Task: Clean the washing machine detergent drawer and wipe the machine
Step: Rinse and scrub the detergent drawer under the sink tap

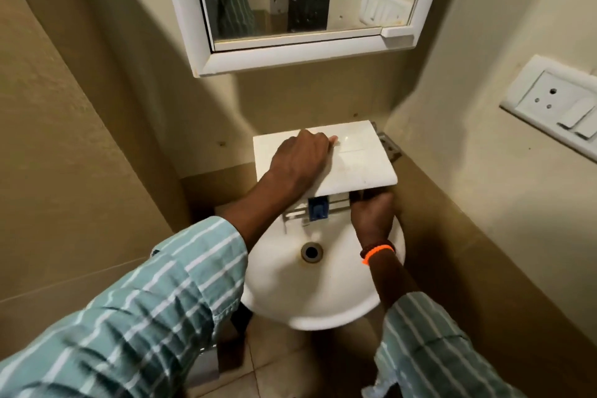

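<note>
The detergent drawer (318, 208), white with a blue insert, lies across the back of a white wash basin (281, 268), half hidden under a white shelf (361, 168). My right hand (371, 216) grips the drawer's right end, its fingertips hidden beneath the shelf. An orange band sits on that wrist. My left hand (300, 155) rests knuckles-up on top of the shelf with its fingers curled and one fingertip pointing right. No washing machine is in view.
A white-framed mirror cabinet (290, 55) hangs above the shelf. A socket and switch plate (555, 100) is on the right wall. The basin drain (311, 251) is open. Beige walls close in on both sides; tiled floor lies below.
</note>
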